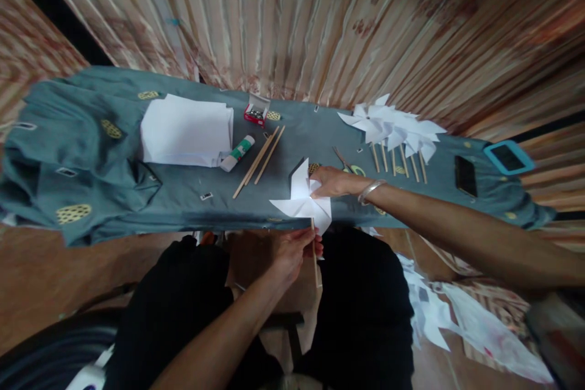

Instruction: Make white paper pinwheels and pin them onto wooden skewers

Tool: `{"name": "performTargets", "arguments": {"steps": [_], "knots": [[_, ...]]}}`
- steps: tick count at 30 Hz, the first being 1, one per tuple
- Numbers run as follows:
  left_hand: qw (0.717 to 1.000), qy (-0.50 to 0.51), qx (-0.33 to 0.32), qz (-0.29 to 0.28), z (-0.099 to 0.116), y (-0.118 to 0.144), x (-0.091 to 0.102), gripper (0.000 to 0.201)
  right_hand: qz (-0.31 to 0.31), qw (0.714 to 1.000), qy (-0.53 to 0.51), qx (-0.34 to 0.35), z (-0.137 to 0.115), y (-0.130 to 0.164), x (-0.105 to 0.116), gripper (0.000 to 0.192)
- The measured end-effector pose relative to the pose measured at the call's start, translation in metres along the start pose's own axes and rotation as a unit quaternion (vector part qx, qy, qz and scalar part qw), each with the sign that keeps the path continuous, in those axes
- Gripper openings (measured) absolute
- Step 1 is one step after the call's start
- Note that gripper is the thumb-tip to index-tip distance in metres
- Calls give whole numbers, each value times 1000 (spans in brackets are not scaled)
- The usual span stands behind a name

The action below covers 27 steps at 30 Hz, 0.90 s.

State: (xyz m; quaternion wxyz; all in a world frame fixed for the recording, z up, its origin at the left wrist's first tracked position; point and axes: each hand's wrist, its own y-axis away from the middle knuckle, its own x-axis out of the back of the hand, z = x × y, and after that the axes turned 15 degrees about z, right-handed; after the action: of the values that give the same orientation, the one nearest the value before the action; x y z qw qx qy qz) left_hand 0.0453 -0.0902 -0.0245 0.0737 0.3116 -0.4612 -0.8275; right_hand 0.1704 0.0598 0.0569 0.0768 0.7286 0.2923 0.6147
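A white paper pinwheel [300,202] lies over the front edge of the cloth-covered table, its wooden stick [314,262] hanging down towards my lap. My left hand [292,254] is closed on that stick just below the paper blades. From the right, my right hand [336,183], with a bangle on the wrist, has its bent fingers gripping the pinwheel near its middle; the fingertips are partly hidden. Scissors [351,168] with green handles lie just beyond my right hand. Several loose wooden sticks [261,158] rest left of the pinwheel, beside a glue stick [237,153].
A stack of white paper [187,131] lies at the left, with an open red box [256,111] of small metal pieces near it. Several pinwheels [395,125] overlap at the back right. Further right are a phone [465,176] and a blue-framed device [509,157].
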Motion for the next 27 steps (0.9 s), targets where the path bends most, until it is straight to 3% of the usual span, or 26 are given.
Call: {"name": "performTargets", "arguments": {"steps": [8, 15, 20, 23, 27], "knots": [[999, -36, -10, 11, 7, 4, 1, 8, 23, 998, -60, 6, 13, 4, 1, 18], [999, -43, -13, 7, 16, 5, 1, 7, 58, 990, -124, 14, 36, 0, 3, 34], [999, -35, -6, 14, 19, 3, -2, 5, 106, 969, -221, -5, 49, -1, -2, 48], [1000, -22, -5, 7, 27, 6, -4, 5, 227, 929, -291, -22, 53, 5, -2, 49], [999, -30, -20, 1, 45, 15, -11, 9, 459, 823, -331, -39, 50, 24, -3, 49]]}}
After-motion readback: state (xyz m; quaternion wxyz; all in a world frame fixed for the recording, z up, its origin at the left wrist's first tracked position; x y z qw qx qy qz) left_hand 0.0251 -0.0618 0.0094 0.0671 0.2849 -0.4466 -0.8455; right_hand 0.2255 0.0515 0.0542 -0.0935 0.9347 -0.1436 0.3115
